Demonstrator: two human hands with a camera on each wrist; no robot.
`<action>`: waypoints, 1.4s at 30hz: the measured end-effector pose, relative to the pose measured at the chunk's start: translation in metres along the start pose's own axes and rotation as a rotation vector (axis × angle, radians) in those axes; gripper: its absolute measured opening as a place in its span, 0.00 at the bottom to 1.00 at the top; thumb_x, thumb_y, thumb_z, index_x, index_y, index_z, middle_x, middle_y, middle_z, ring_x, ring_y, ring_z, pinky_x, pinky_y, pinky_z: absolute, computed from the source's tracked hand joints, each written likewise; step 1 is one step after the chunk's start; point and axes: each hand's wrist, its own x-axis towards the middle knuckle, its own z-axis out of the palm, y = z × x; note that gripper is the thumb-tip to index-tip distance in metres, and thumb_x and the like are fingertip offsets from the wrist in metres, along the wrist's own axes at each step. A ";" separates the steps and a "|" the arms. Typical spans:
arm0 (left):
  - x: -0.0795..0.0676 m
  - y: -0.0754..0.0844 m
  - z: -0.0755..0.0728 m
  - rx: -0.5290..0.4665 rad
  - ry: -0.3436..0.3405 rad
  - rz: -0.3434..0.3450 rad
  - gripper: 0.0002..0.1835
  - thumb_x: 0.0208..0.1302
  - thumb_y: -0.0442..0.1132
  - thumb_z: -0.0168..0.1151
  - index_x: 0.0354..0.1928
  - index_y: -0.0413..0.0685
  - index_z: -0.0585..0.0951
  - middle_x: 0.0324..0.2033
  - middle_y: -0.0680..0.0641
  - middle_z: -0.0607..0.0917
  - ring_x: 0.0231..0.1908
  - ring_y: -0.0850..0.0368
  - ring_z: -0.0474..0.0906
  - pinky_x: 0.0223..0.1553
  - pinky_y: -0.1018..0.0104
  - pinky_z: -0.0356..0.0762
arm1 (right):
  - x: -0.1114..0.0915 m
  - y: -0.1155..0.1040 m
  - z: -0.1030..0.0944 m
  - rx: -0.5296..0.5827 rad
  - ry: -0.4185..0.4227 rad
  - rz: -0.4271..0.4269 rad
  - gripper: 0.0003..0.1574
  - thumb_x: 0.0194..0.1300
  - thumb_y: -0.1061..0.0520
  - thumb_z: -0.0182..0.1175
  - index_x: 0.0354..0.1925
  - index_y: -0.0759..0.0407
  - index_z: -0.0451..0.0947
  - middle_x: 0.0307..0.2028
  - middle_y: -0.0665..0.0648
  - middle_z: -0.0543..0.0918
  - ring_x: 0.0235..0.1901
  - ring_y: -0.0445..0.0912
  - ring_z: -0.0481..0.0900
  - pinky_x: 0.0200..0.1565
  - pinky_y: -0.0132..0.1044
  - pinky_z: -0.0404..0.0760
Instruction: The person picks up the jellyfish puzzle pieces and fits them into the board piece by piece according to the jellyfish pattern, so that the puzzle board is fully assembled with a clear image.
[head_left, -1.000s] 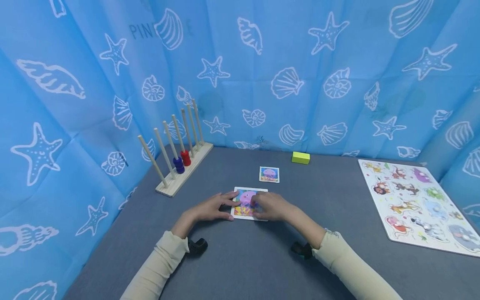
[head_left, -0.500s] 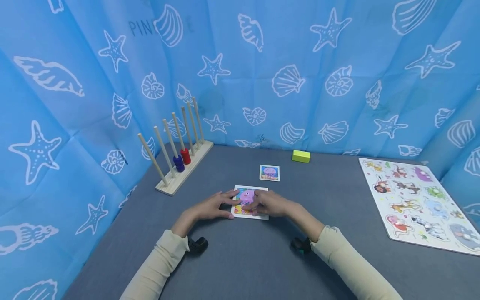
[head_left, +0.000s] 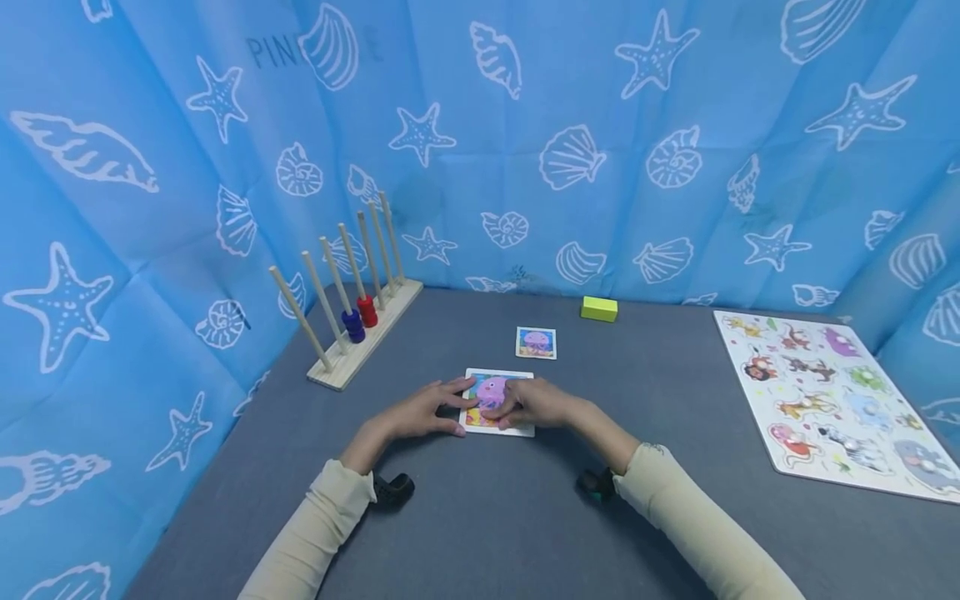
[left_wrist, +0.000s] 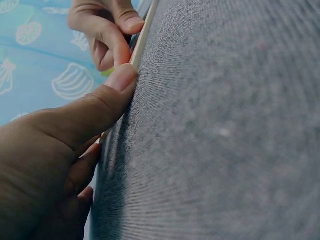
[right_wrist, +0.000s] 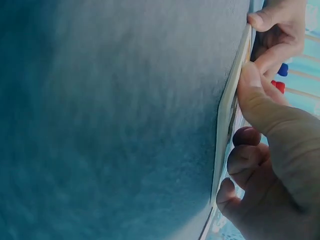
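A small white-framed picture puzzle (head_left: 475,390) with a pink octopus lies flat on the grey table in the head view. My left hand (head_left: 426,412) rests at its left side, index finger on the picture and thumb at the near left corner. In the left wrist view that thumb touches the pale edge of the puzzle's frame (left_wrist: 143,44). My right hand (head_left: 542,403) is bent over the right half, its thumb and forefinger touching the lower picture. The right wrist view shows its other fingers curled. Whether a loose piece is between those fingertips is hidden.
Behind the puzzle lies a smaller pink octopus card (head_left: 536,342). A yellow-green block (head_left: 599,309) stands near the curtain (head_left: 465,100). To the left is a wooden peg rack (head_left: 371,333) with blue and red rings; at right lies an animal knob puzzle board (head_left: 828,387).
My right fingertips have slid left and a little down over the picture since a second ago, then stayed there. My left hand keeps its place at the puzzle. The head view has shifted slightly.
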 end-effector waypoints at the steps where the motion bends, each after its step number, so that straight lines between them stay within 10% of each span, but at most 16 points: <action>1: 0.000 0.000 -0.001 -0.003 0.004 0.000 0.30 0.57 0.46 0.63 0.62 0.49 0.70 0.70 0.45 0.56 0.71 0.47 0.47 0.68 0.41 0.40 | 0.001 -0.001 0.000 -0.008 -0.001 -0.008 0.16 0.58 0.53 0.62 0.47 0.51 0.81 0.25 0.49 0.73 0.22 0.35 0.57 0.23 0.24 0.57; 17: 0.002 0.001 0.001 0.023 0.003 -0.004 0.30 0.57 0.47 0.63 0.62 0.50 0.70 0.70 0.46 0.56 0.71 0.48 0.47 0.68 0.43 0.40 | -0.014 -0.011 -0.001 -0.094 0.056 0.045 0.15 0.59 0.51 0.62 0.44 0.53 0.83 0.23 0.49 0.73 0.20 0.35 0.57 0.22 0.25 0.57; 33: -0.003 0.001 0.003 0.044 0.015 -0.028 0.29 0.57 0.49 0.63 0.61 0.53 0.71 0.70 0.48 0.57 0.71 0.49 0.48 0.68 0.43 0.42 | -0.152 -0.002 -0.017 -0.020 0.100 0.385 0.41 0.51 0.39 0.64 0.58 0.62 0.72 0.37 0.57 0.79 0.29 0.42 0.71 0.29 0.35 0.70; 38: -0.004 0.000 0.004 0.047 0.016 -0.027 0.29 0.57 0.50 0.62 0.61 0.54 0.71 0.70 0.48 0.57 0.71 0.50 0.48 0.68 0.44 0.43 | -0.177 0.005 -0.013 -0.064 0.123 0.479 0.54 0.42 0.34 0.67 0.61 0.61 0.67 0.42 0.62 0.77 0.38 0.51 0.75 0.35 0.47 0.74; 42: -0.002 -0.001 0.004 0.049 0.020 -0.017 0.30 0.57 0.51 0.62 0.62 0.54 0.71 0.70 0.49 0.57 0.71 0.50 0.48 0.68 0.44 0.42 | -0.186 0.011 -0.009 -0.061 0.154 0.480 0.47 0.43 0.35 0.68 0.56 0.60 0.72 0.35 0.53 0.75 0.32 0.41 0.71 0.31 0.38 0.70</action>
